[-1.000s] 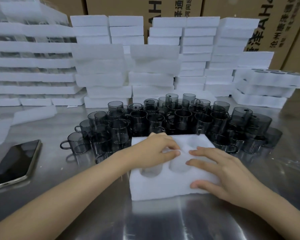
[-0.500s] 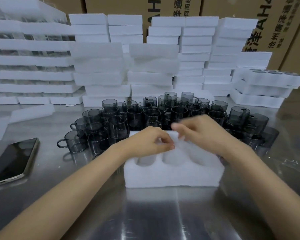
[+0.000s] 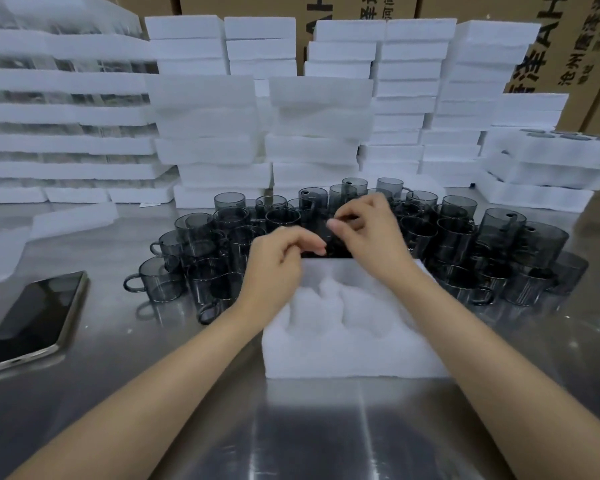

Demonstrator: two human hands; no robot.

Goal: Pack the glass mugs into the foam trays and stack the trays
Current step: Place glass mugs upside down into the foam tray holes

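Packing line: a person's bare hands hung close together above the far edge of a white foam tray [image 3: 354,355] on a steel table [image 3: 326,431]. The left hand [image 3: 278,265] had its fingers curled under, its thumb stretched toward the right hand [image 3: 371,233]. The right hand's fingers were bent and bunched near the thumb. From where I stood I could not tell whether either hand pinched a mug, as dark glass filled the gap between them. The tray lay flat just in front of the person, its moulded hollows facing up and both forearms reaching over it. Right behind it stood a crowd of smoky grey glass mugs [image 3: 458,237], some nested one in another, handles pointing all ways. A dark-screened phone [image 3: 32,317] lay face up at the table's left side, well apart from the tray. Stacks of foam trays [image 3: 409,98] lined the back of the table. Layered stacks [image 3: 66,109] to the left showed glass between the layers. A short stack [image 3: 548,168] at the right showed dark round shapes in its top tray. Printed cardboard cartons [image 3: 551,53] rose behind them all.
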